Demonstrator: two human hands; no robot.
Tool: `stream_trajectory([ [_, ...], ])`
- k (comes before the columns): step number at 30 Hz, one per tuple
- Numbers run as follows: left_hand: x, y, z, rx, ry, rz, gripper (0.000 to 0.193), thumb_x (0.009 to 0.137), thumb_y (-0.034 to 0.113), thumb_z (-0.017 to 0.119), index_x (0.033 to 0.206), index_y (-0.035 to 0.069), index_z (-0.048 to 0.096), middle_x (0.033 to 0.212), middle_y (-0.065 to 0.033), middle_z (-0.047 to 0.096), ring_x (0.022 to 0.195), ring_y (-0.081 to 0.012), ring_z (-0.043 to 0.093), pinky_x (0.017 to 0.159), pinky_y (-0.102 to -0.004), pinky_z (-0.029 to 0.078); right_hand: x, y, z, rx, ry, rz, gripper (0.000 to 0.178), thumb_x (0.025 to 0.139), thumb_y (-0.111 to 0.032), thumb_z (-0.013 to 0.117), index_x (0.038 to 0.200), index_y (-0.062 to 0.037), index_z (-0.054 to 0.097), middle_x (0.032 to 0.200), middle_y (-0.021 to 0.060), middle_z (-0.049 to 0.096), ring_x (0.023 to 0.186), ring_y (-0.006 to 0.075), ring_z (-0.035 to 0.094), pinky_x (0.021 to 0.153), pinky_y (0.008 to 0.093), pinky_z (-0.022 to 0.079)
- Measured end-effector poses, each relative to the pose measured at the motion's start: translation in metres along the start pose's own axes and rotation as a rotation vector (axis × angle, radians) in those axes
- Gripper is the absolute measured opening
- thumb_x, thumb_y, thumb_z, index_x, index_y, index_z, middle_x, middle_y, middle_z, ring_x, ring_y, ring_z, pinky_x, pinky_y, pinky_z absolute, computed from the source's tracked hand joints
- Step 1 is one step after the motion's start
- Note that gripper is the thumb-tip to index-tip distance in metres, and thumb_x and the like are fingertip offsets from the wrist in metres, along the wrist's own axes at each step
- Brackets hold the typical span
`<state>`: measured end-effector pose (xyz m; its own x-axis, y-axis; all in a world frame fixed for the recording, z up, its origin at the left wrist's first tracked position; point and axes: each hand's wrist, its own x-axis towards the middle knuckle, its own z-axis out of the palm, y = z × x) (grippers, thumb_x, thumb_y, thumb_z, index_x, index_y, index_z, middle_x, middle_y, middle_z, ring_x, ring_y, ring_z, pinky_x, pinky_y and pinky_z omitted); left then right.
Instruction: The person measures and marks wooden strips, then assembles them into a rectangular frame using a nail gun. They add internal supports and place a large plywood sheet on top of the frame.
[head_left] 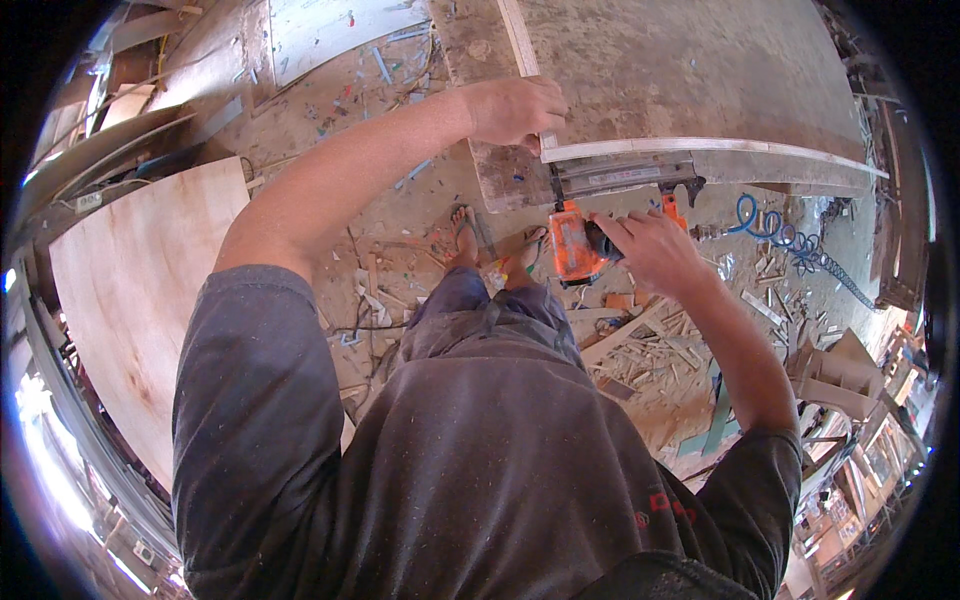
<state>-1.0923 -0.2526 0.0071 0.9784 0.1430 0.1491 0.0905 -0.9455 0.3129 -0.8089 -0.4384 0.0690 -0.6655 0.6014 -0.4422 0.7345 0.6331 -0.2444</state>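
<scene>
Two pale wooden strips meet in a corner near the front left of the worktable. One strip (515, 35) runs away from me, and the other strip (700, 146) runs off to the right along the table's near edge. My left hand (515, 110) is closed round the first strip just beside the corner; its fingertips are partly hidden. My right hand (655, 245) grips an orange pneumatic nail gun (573, 243) lying on its side, its nose by the corner. The gun's long grey magazine (620, 177) lies alongside the right-hand strip.
The brown worktable (660, 75) spreads ahead. A coiled blue air hose (790, 235) trails right from the gun. Wood offcuts (660, 350) litter the floor around my sandalled feet (465, 235). A large plywood sheet (150, 300) stands at left, and a cardboard box (840, 380) at right.
</scene>
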Motion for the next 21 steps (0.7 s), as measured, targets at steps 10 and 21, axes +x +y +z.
stream_trajectory([
  [10,-0.001,-0.008,0.007,-0.063,-0.037,-0.045,0.042,0.071,-0.001,0.080,0.111,0.002,0.068,0.129,-0.0145,0.065,0.128,-0.0358,0.058,0.112,-0.0437,0.048,-0.006,0.000,0.008,0.033,0.175,-0.060,0.080,0.079,-0.017,0.080,0.152,-0.0076,0.048,0.107,0.0039,0.070,0.101,0.0253,0.067,0.089,0.0398,0.053],
  [21,0.002,-0.005,-0.001,-0.136,-0.048,-0.064,0.064,0.065,-0.017,0.065,0.127,0.001,0.063,0.149,-0.0156,0.057,0.145,-0.0357,0.048,0.122,-0.0459,0.040,-0.006,0.001,0.013,-0.028,0.196,-0.067,0.079,0.077,-0.013,0.078,0.151,-0.0079,0.050,0.103,0.0060,0.071,0.097,0.0250,0.068,0.086,0.0387,0.054],
])
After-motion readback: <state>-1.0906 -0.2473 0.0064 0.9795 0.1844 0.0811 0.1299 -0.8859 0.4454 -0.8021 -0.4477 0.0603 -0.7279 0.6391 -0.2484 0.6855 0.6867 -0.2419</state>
